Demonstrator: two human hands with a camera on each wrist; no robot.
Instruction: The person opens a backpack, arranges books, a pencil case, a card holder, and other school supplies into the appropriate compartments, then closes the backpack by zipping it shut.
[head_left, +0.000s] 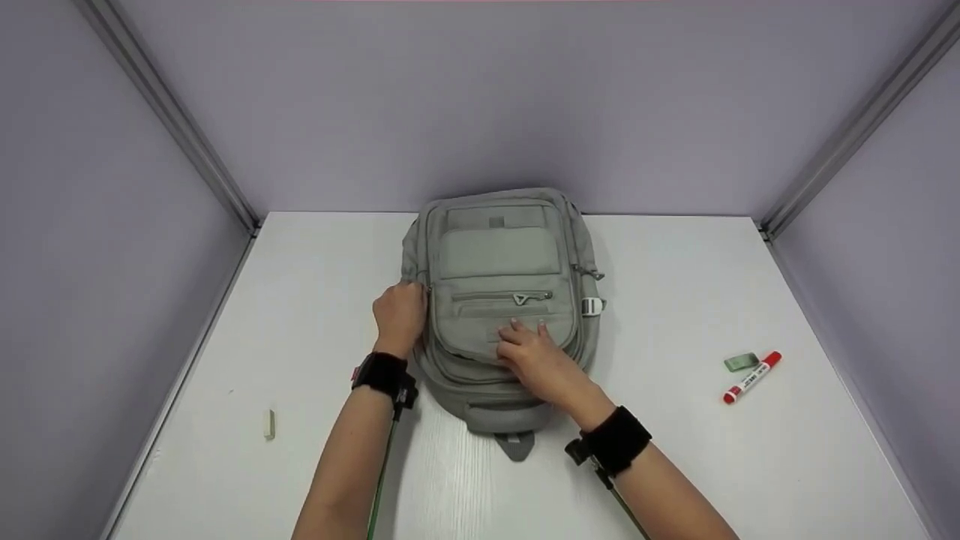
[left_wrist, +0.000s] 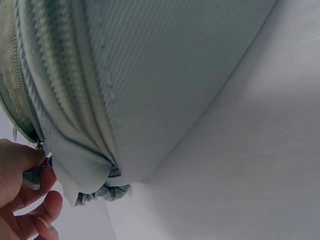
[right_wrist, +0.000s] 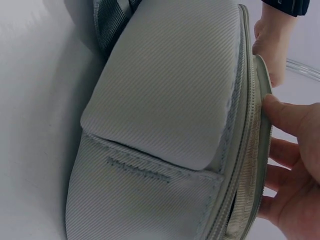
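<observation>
A grey backpack [head_left: 499,251] lies on the white table, its top handle towards me. At its left side my left hand [head_left: 400,315] pinches a zipper pull [left_wrist: 32,180] between thumb and fingers, beside the front pocket's zip. My right hand [head_left: 541,365] rests on the front pocket [head_left: 469,330], fingers spread. In the right wrist view, the thumb and fingertips touch the edge of the pocket panel [right_wrist: 263,120]. A narrow gap shows along the zip [right_wrist: 245,135] there. The pocket's inside is hidden.
A red-capped marker [head_left: 752,378] and a small green piece [head_left: 741,362] lie on the table at the right. At the left lies a small pale block [head_left: 269,424]. Grey-white panels [head_left: 480,97] close off the back and both sides.
</observation>
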